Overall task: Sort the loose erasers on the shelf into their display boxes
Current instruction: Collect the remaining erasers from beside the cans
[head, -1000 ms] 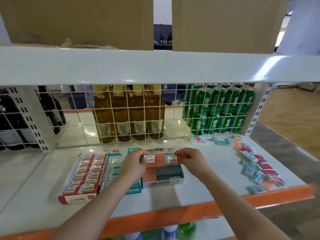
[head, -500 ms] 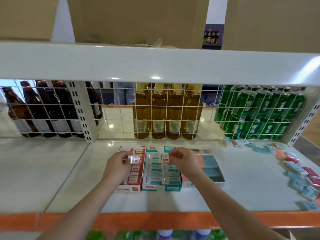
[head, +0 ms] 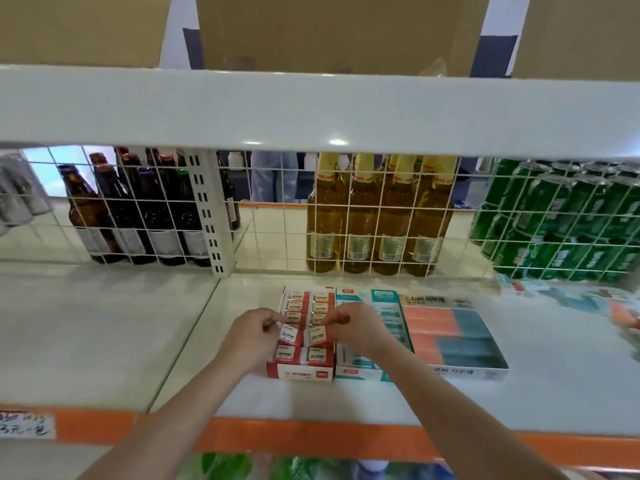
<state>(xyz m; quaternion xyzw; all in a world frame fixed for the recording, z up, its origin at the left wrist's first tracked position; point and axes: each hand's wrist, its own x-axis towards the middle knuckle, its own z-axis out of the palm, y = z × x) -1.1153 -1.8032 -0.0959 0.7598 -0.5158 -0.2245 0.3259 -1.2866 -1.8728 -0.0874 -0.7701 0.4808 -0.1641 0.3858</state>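
— Where are the erasers?
— Left hand (head: 254,337) pinches one small red-and-white wrapped eraser (head: 290,335), right hand (head: 356,327) pinches another (head: 316,335), both over the red cardboard display box (head: 301,371) on the white shelf (head: 554,393).

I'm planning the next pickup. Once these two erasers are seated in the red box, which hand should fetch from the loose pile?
Probably the right hand. The loose erasers lie at the shelf's far right, on its side; the left hand would have to cross the red box and both other boxes.

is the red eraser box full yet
Nearly full. The red eraser box shows filled rows, and each hand, left and right, is holding an eraser over the row second from the front.
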